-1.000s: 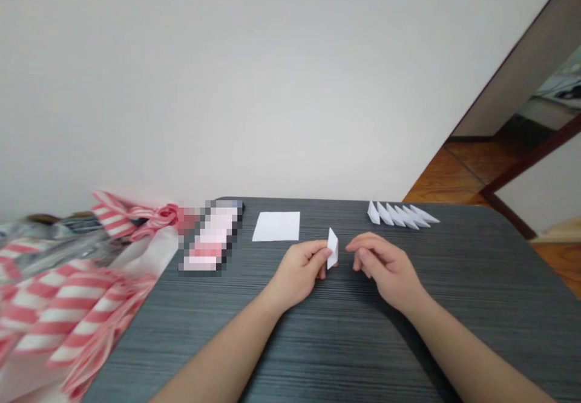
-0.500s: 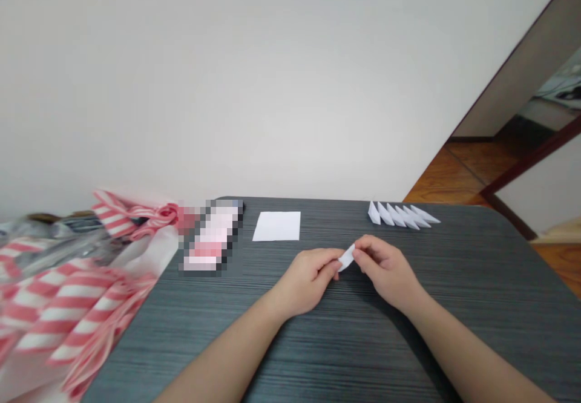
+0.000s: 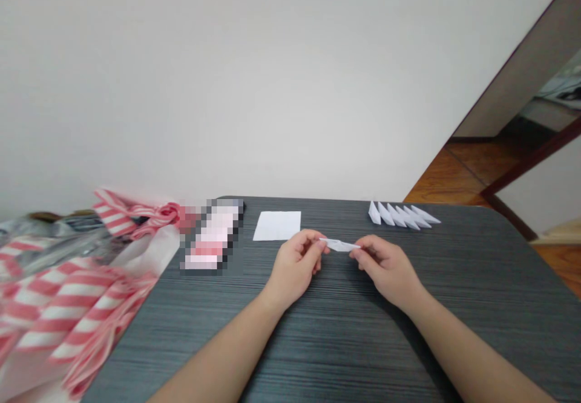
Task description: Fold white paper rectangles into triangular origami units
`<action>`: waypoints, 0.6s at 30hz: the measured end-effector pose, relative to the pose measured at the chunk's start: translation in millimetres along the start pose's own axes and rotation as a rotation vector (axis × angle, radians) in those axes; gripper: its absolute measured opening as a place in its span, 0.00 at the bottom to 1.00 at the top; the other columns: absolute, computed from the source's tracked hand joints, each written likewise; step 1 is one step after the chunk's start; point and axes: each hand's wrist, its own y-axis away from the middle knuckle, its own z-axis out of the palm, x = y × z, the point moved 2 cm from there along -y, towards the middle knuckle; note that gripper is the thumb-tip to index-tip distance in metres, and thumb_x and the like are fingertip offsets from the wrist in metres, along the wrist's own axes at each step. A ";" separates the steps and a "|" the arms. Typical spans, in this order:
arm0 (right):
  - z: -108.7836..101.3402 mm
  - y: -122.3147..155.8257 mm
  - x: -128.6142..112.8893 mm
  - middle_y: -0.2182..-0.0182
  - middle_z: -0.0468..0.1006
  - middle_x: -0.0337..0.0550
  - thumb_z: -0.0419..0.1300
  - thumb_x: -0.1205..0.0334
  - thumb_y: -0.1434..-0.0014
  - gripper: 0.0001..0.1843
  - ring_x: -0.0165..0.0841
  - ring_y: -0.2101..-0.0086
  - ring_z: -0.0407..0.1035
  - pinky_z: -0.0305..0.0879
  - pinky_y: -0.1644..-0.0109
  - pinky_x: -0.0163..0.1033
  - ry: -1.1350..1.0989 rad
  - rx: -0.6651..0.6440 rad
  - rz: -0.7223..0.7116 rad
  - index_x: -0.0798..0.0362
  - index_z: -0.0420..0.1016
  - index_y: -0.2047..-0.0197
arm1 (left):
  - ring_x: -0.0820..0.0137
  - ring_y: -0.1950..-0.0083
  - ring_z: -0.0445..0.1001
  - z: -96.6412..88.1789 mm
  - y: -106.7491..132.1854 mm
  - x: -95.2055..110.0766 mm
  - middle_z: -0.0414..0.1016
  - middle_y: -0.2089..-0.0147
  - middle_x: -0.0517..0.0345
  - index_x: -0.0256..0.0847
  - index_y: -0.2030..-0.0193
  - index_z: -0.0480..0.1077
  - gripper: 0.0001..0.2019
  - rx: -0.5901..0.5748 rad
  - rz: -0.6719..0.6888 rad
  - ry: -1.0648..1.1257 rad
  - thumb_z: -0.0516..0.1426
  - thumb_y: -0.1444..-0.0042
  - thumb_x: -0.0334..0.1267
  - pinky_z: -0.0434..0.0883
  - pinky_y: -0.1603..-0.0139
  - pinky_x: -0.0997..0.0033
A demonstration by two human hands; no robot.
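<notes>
A small folded white paper (image 3: pixel 339 245) is stretched level between my two hands, just above the dark table. My left hand (image 3: pixel 297 264) pinches its left tip between thumb and fingers. At the opposite tip, my right hand (image 3: pixel 385 270) has a similar pinch. The paper is narrow and pointed, with a fold showing along its middle. Behind my left hand lies a flat white paper sheet (image 3: pixel 276 226). Several folded white paper pieces (image 3: pixel 402 216) lie overlapping in a row beyond my right hand.
The dark wood-grain table (image 3: pixel 331 342) meets a white wall (image 3: pixel 290 88) at the back. A blurred-out pink and black object (image 3: pixel 212 233) lies on its left side. Red-and-white striped bags (image 3: pixel 82 300) and clear plastic are heaped beside the left edge. Wooden floor (image 3: pixel 454 170) shows at right.
My left hand has moved up and shifted its hold to the paper's left tip. The paper has turned from slanted to nearly level, with more of it showing. My right hand has barely moved.
</notes>
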 end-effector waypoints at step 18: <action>-2.2 -2.3 -7.7 0.70 0.81 0.41 0.57 0.63 0.35 0.08 0.35 0.69 0.74 0.66 0.62 0.38 0.162 0.033 -0.164 0.51 0.78 0.63 | 0.74 0.77 0.69 -3.9 0.0 -0.8 0.71 0.78 0.62 0.38 0.60 0.77 0.10 -0.005 0.072 -0.244 0.57 0.39 0.41 0.65 0.75 0.76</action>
